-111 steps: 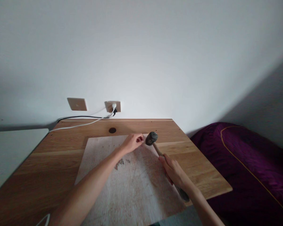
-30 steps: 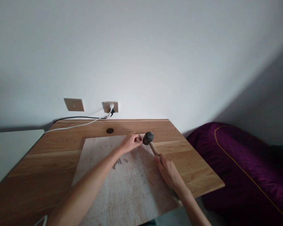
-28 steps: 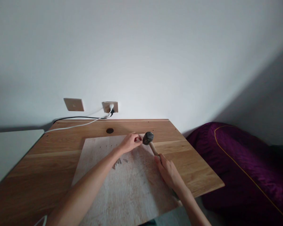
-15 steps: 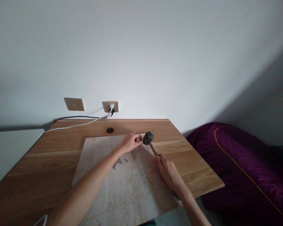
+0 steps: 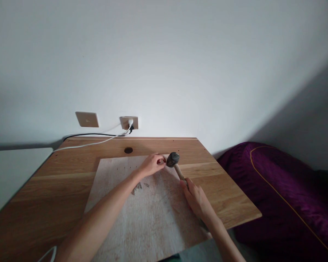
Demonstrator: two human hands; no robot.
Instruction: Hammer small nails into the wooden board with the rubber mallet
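My right hand point(image 5: 196, 197) is wrapped round the wooden handle of a hammer point(image 5: 173, 160) with a dark, blocky head. The head is at the far right part of a pale wooden board point(image 5: 144, 225), just beside my left fingertips. My left hand point(image 5: 153, 164) has thumb and forefinger pinched together at that spot; whatever is between them is too small to make out. Below my left wrist, several loose nails point(image 5: 139, 186) lie in a small heap on the board. Small dark points in a row point(image 5: 124, 167) run along the board's far edge, left of my left hand.
The board lies on a wooden table point(image 5: 224, 189) against a white wall. A round cable hole point(image 5: 128, 150) is near the table's back edge. White and black cables run to a wall socket point(image 5: 129, 123). A purple covered piece of furniture point(image 5: 276, 189) stands at the right.
The view has shifted very slightly. Both hands and the hammer keep nearly the same positions on the board.
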